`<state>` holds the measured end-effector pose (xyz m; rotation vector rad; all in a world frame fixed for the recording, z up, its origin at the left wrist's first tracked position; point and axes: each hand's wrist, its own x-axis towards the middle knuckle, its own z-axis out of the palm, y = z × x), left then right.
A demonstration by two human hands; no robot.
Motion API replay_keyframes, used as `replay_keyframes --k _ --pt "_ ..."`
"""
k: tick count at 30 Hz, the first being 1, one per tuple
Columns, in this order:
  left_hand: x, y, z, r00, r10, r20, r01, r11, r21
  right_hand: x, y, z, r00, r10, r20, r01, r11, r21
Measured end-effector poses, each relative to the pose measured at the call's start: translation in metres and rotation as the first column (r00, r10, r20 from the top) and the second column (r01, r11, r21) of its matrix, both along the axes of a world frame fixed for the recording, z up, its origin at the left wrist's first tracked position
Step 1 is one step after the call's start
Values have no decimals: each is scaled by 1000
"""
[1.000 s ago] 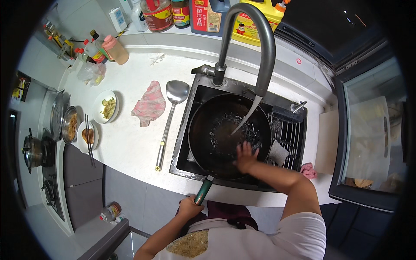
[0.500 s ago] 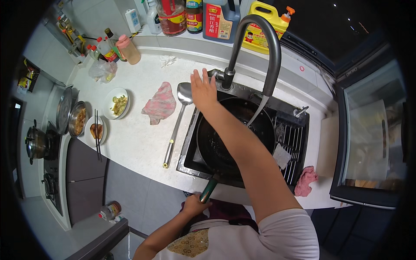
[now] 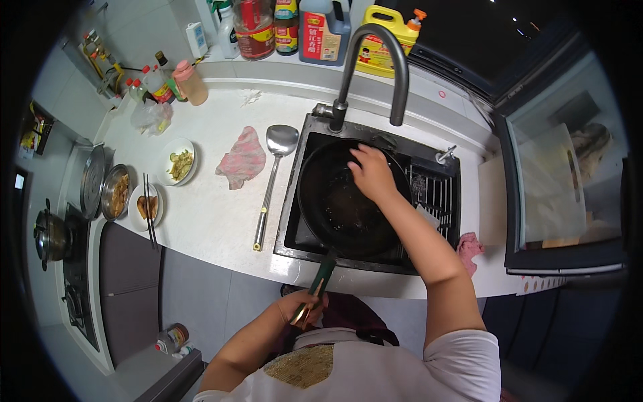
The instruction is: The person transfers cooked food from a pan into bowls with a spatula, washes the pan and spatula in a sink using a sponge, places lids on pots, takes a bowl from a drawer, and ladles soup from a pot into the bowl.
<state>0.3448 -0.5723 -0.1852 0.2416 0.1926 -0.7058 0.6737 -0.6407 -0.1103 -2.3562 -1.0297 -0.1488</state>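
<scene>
A black wok sits in the sink under the tall grey faucet. My left hand grips the end of the wok's green handle near my body. My right hand reaches into the far side of the wok, fingers curled down against its inner wall; whether it holds a scrubber I cannot tell. No water stream shows from the faucet.
On the white counter lie a metal spatula and a pink cloth. Small dishes of food and chopsticks stand left, by the stove. Sauce bottles line the back ledge. Another pink cloth lies right of the sink.
My right hand came back from the faucet lever at the sink's back-left into the wok. The water stream seen a second ago has gone. My left hand kept its grip on the handle.
</scene>
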Motion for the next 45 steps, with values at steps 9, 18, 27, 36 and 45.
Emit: replay_keyframes --k 9,18,27,36,45 --pt "2 -11 44 973 -49 -225 32 996 -78 -63 -133 -40 889 -389 -240 436 881 183" --pt "9 -40 75 991 -37 -131 109 798 593 -107 -130 -78 580 -88 -810 683 595 424" --pt "4 -52 76 995 -94 -43 87 537 839 -192 -99 -26 142 -138 -980 736 676 11" --pt "12 -53 83 994 -104 34 -2 287 958 -219 -78 -3 -231 179 -956 521 853 34" --pt "34 -45 87 967 -249 46 -78 -120 990 -208 -59 -16 -208 250 -946 710 703 30"
